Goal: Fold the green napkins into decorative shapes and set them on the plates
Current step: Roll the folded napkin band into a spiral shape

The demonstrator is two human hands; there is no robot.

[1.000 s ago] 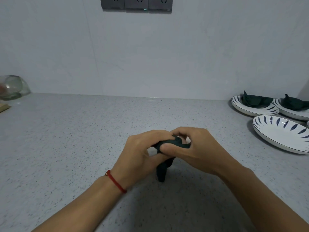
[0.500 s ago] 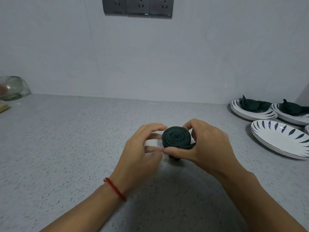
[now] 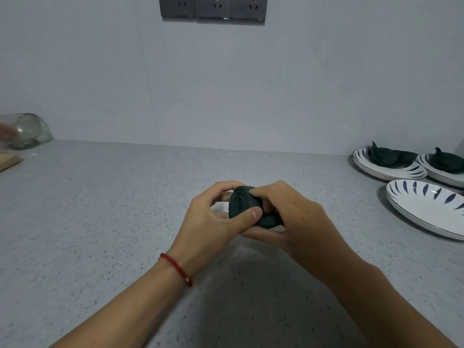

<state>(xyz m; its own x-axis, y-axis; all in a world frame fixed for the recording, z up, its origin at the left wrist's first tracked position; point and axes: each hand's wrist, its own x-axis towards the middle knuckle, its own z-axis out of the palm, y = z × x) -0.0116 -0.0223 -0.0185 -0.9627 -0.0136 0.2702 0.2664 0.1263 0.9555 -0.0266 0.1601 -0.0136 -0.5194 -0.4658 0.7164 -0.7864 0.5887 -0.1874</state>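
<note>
Left hand (image 3: 213, 217) and right hand (image 3: 291, 217): both gripping rolled green napkin (image 3: 242, 203) between them | empty plate (image 3: 426, 212): right of hands | counter (image 3: 100, 222): beneath hands

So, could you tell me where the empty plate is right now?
The empty plate sits at the right edge of the head view, nearer than two plates holding folded napkins.

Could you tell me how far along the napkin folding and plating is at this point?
Done: two far plates each hold a folded napkin. In hand: the left hand and right hand grip a rolled green napkin. Left: setting it on the empty near plate.
</note>
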